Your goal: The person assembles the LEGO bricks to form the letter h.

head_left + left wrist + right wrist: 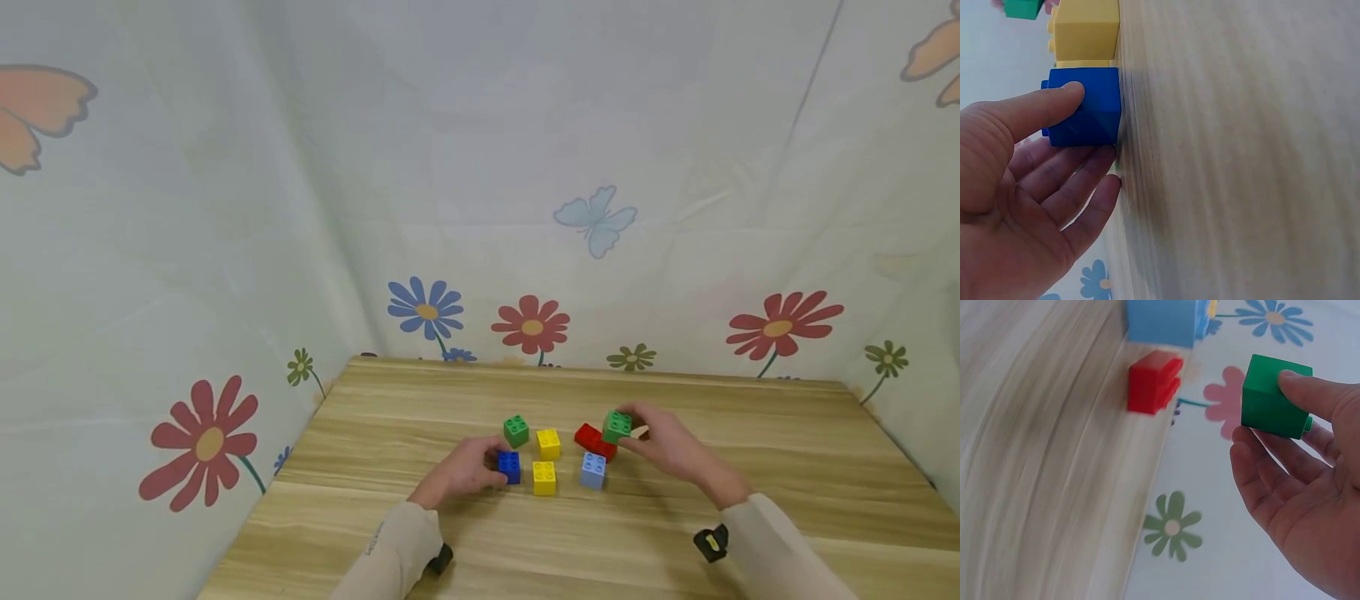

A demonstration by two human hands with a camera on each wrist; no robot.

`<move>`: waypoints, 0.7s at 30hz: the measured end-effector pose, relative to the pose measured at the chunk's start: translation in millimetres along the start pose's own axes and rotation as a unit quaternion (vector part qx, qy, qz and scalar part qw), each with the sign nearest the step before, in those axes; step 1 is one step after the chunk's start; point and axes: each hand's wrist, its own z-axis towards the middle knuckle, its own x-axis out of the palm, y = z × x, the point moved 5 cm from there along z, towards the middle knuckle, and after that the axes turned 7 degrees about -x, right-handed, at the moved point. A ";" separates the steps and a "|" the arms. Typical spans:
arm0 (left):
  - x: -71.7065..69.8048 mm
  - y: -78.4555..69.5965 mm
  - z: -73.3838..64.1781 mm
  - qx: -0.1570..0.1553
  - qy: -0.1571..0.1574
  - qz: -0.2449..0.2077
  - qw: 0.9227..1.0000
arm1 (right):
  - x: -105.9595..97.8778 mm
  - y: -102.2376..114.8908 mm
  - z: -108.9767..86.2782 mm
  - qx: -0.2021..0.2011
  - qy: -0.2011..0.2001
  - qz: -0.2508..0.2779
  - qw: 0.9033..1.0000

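Note:
My left hand (471,467) pinches a dark blue toy brick (1088,109) between thumb and fingers; the brick stands on the table, studs up. My right hand (663,442) grips a green toy brick (1272,394), raised above the table over the red brick (588,437). In the right wrist view the thumb presses one side of the green brick, fingers on the other. A light blue brick (592,472) stands just in front of the red one. Two yellow bricks, one farther (548,444) and one nearer (543,479), stand between the hands. Behind the dark blue brick is another green brick (516,431).
The wood-grain table (420,400) reaches back to a pale cloth backdrop (465,167) printed with flowers and butterflies. Cloth also hangs at the left and right sides. Dark devices are strapped at both wrists, one by the right sleeve (711,542).

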 end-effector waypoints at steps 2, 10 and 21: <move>0.5 1.9 0.6 -0.003 -0.002 -0.002 1.000 | 2.7 6.4 2.6 -0.005 0.003 0.005 1.000; 0.4 4.8 1.7 0.009 0.004 -0.013 1.000 | 18.6 26.8 12.5 -0.031 0.018 0.032 0.999; -1.8 7.5 2.5 0.014 0.006 -0.029 0.999 | 45.1 47.8 28.6 -0.037 0.052 0.039 0.997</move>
